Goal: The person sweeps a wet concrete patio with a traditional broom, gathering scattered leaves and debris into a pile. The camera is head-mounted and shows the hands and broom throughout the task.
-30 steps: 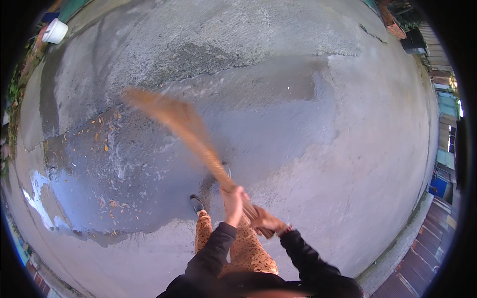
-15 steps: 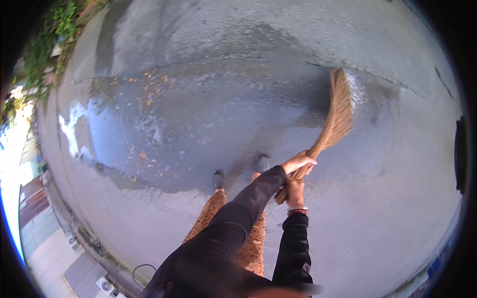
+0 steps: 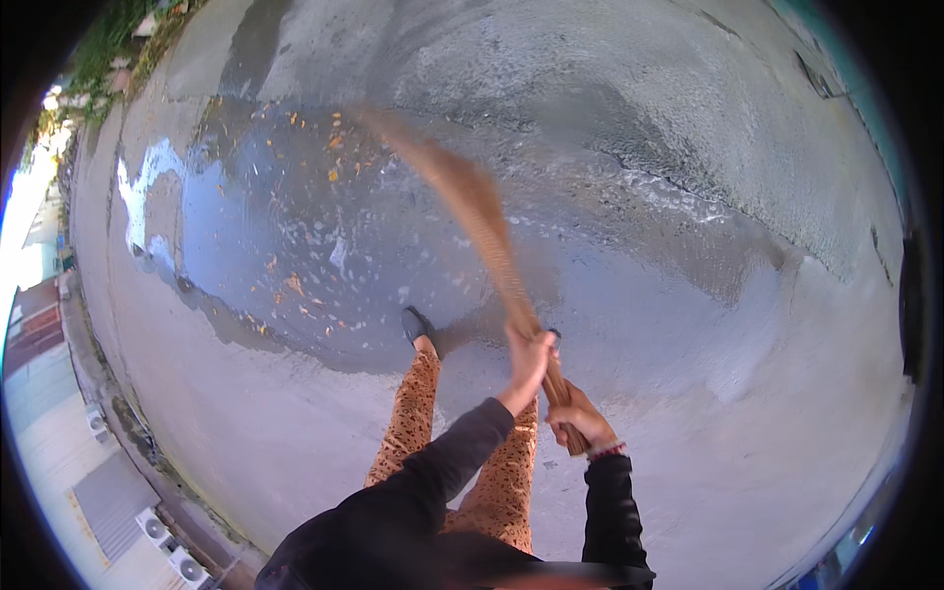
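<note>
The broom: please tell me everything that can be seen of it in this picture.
The broom is brown and looks made of dry straw or grass, bound into a narrow handle that widens into a long brush. It slants up and to the left from the hands, and its far end is blurred by motion over the wet pavement, so contact with the ground cannot be told. The left hand grips the handle higher up; the right hand grips its lower end.
</note>
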{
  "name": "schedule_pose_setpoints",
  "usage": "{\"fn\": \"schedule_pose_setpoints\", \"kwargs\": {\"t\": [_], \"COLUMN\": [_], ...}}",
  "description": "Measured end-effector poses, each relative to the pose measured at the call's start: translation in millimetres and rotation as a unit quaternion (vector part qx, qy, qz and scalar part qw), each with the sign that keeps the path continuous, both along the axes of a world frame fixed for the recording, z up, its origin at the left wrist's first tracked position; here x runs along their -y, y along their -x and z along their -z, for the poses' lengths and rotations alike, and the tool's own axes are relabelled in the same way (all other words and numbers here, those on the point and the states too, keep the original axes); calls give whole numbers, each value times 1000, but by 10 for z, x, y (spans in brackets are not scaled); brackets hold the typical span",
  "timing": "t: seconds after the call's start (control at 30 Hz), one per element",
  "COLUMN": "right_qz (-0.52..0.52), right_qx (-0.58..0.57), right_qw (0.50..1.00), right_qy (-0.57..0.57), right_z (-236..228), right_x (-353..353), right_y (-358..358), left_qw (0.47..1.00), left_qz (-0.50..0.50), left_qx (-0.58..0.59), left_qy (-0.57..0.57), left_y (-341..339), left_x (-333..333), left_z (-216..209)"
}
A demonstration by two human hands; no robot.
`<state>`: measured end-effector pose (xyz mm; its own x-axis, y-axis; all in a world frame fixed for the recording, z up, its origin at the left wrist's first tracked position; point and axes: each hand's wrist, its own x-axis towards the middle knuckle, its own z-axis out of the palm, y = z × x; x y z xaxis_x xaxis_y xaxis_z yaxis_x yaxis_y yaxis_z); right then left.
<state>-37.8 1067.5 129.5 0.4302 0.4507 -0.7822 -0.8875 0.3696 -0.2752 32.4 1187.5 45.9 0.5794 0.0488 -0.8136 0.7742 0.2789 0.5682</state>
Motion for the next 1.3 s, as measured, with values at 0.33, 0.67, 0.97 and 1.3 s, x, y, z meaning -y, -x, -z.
{"fn": "schedule_pose_setpoints", "kwargs": {"t": [0.33, 0.67, 0.97, 1.3], "right_qz": [239, -199, -116, -93], "right_qx": [-69, -1, -33, -72], "right_qw": [943, 974, 990, 981], "right_qy": [220, 108, 77, 154], "right_z": [384, 823, -333, 103], "right_x": [-1384, -4931, -4022, -3479], "right_y": [-1160, -2047, -2059, -2331], "left_qw": [928, 970, 988, 963], "left_qz": [179, -172, -101, -84], "left_qx": [-28, -44, 22, -37], "left_qy": [327, 167, 111, 255], "left_y": [-1412, -1728, -1901, -2093], "left_x": [-403, -4864, -3918, -3048], "left_z": [500, 814, -347, 463]}}
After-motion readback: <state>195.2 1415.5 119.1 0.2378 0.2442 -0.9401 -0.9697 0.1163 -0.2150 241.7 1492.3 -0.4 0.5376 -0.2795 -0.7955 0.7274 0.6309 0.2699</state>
